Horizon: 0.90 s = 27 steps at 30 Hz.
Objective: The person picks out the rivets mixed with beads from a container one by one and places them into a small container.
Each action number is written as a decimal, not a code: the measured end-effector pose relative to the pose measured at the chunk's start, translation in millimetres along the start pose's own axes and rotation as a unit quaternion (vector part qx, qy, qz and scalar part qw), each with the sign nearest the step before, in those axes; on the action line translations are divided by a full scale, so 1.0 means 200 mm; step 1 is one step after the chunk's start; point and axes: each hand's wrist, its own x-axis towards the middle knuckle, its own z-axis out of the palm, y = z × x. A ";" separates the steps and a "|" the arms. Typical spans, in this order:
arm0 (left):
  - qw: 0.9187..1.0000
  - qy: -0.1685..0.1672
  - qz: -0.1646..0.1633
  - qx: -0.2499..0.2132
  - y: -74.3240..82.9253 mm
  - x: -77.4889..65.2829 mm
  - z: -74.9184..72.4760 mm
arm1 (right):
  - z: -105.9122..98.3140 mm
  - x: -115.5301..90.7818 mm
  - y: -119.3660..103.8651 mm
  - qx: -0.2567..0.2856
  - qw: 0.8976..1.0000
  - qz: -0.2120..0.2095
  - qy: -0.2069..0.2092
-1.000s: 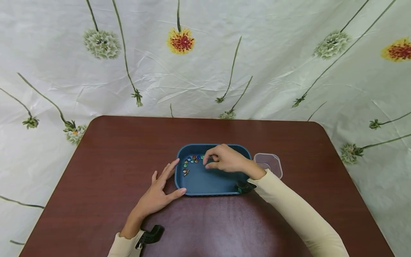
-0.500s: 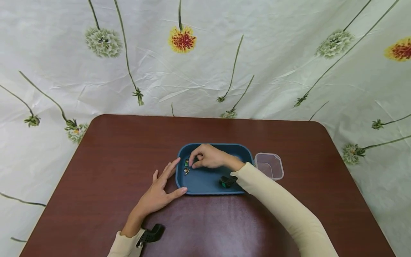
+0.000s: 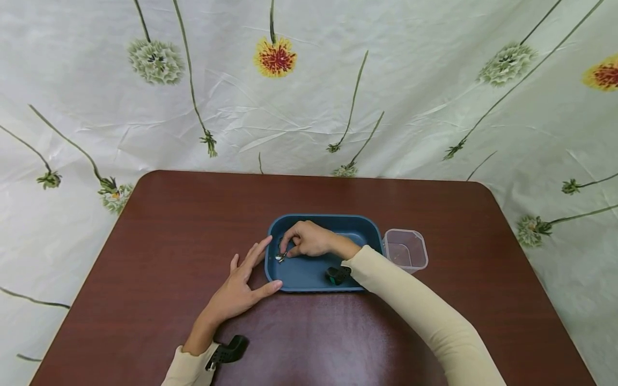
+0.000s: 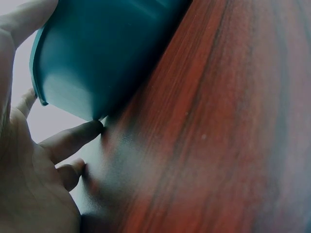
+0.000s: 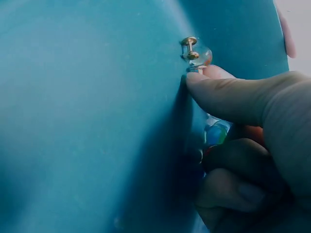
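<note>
In the head view my left hand [image 3: 236,292] rests with spread fingers at the left end of the blue tray [image 3: 318,284]. Its thumb and fingertips touch the rim and outer wall; the left wrist view shows fingers beside the tray [image 4: 97,58]. My right hand [image 3: 311,239] reaches into the tray's left end. In the right wrist view its thumb and index fingertip pinch a small clear bead [image 5: 206,54] at its gold-coloured base. A gold-coloured double-headed stud [image 5: 189,47] lies against the bead. Coloured beads [image 5: 216,133] are partly hidden behind the right hand's fingers.
A clear plastic container [image 3: 405,249] stands at the tray's right end. Everything is on a brown wooden table [image 3: 203,209], with a flower-patterned cloth [image 3: 309,96] hanging behind it. A black wrist device [image 3: 232,349] is on the left wrist.
My right hand has moved left inside the tray, then slightly lower, to the small pieces at its left end, covering the row of coloured beads. My left hand has stayed at the rim.
</note>
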 end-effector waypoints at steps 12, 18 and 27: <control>1.000 0.002 0.002 0.002 0.00 0.00 0.00 | 0.01 -0.01 -0.01 -0.044 0.999 0.017 0.015; 1.000 0.003 0.002 0.005 0.00 0.00 0.00 | 0.02 -0.01 -0.01 -0.082 0.996 0.005 0.015; 1.000 0.002 0.005 0.007 0.00 0.01 0.00 | 0.01 -0.03 -0.02 -0.098 0.995 -0.012 0.007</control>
